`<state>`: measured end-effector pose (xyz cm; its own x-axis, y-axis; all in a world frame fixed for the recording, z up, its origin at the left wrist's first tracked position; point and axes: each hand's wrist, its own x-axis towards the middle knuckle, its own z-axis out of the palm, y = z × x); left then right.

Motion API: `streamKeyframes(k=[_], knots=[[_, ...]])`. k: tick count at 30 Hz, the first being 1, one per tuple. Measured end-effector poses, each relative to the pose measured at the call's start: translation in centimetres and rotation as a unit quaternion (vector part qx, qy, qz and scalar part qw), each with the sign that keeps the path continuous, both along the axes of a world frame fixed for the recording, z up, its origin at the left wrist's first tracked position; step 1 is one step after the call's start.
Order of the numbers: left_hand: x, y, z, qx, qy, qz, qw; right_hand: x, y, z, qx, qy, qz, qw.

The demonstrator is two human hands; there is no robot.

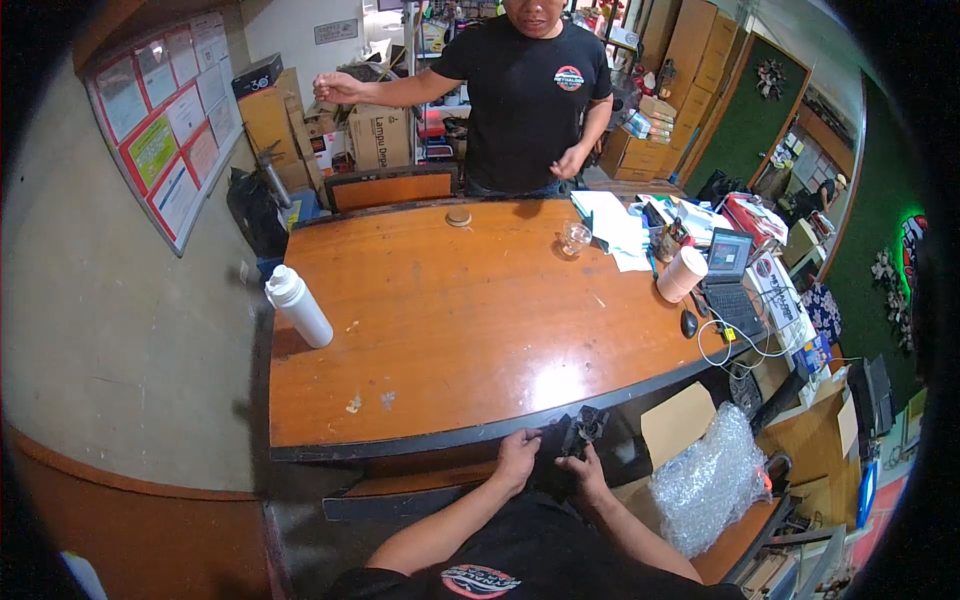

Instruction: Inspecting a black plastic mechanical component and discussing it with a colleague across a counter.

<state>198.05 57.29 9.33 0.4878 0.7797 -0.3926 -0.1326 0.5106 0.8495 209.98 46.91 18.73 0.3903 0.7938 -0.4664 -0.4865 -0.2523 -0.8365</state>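
Note:
Close to my body, just off the near edge of the wooden table, my right hand grips a small black part with an irregular, bracket-like top. Its exact kind is not clear. My left hand is beside it, fingers closed and pointing toward the dark part. Whatever those left fingers pinch, if anything, blends into my black shirt and the shadow.
On the table are a white bottle, a round brown disc, a glass cup, a pink-white canister, a mouse and a laptop. Bubble wrap lies at my right. Across the table stands a person.

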Motion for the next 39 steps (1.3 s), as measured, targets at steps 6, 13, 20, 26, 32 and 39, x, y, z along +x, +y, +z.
streamKeyframes(k=[6,13,20,26,32,39], knots=[[-0.1,-0.1,0.2,-0.004,-0.012,0.004,1.000,0.1,0.1,0.0,-0.005,-0.016,0.011,1.000],[0.0,-0.2,-0.1,-0.023,-0.032,0.019,0.999,0.2,-0.1,-0.7,0.008,-0.015,0.009,1.000],[0.4,0.0,-2.1,0.010,0.005,0.021,1.000,0.3,0.0,-0.3,-0.017,-0.023,0.018,0.999],[0.4,-0.2,-1.3,-0.002,0.001,0.015,1.000,0.1,-0.1,0.1,0.002,-0.039,0.009,0.999],[0.5,-0.7,-0.4,-0.006,-0.005,-0.002,1.000,0.6,-0.9,-0.5,-0.003,-0.019,0.007,1.000],[0.7,-0.9,-0.6,-0.008,0.000,-0.001,1.000,0.7,-1.1,-0.5,-0.002,-0.010,0.009,1.000]])
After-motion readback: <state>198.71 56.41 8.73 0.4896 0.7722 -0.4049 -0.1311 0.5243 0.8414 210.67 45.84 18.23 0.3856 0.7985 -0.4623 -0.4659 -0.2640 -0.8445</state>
